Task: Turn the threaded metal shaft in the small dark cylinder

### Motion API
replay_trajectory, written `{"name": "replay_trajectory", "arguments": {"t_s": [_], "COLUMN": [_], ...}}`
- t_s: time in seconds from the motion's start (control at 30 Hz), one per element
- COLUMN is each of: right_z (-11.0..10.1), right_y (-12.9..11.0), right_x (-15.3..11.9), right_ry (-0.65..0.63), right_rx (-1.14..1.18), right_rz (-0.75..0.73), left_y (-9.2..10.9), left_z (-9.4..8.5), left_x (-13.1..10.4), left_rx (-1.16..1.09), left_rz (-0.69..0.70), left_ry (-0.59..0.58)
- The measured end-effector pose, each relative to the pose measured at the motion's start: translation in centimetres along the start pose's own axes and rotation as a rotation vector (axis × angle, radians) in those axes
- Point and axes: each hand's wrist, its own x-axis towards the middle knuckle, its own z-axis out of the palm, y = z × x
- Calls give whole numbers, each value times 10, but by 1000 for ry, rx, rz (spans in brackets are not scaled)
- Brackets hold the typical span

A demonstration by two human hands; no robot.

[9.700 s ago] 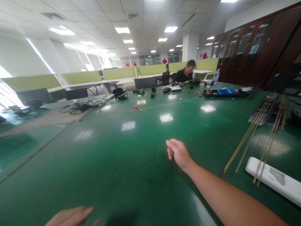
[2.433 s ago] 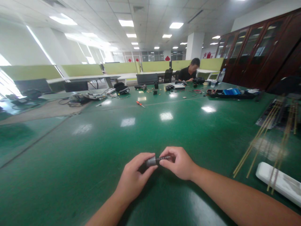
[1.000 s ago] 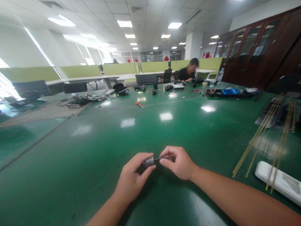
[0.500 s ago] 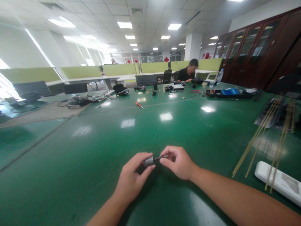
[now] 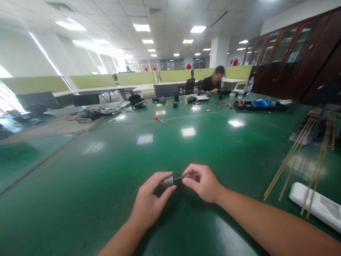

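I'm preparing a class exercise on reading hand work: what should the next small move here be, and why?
Probably a slight pull by the right hand on the dark rod, along its length, while the left hand steadies the grey cylinder. Each hand grips one part, the two lie roughly in line, and more rod shows between the hands than a moment ago.

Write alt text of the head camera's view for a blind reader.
The left hand grips a grey cylinder while the right hand pinches a thin dark rod at its end, over a glossy green tabletop. Beyond lies a red-handled screwdriver; a person in black is farther back.
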Motion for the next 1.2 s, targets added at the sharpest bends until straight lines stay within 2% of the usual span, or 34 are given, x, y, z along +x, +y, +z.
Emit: {"name": "replay_trajectory", "arguments": {"t_s": [1.2], "right_z": [0], "right_y": [-1], "right_x": [0], "right_ry": [22], "right_rx": [23], "right_rz": [0], "left_y": [-3], "left_z": [-2], "left_x": [-1], "left_rx": [-4], "left_rz": [-4], "left_ry": [10]}}
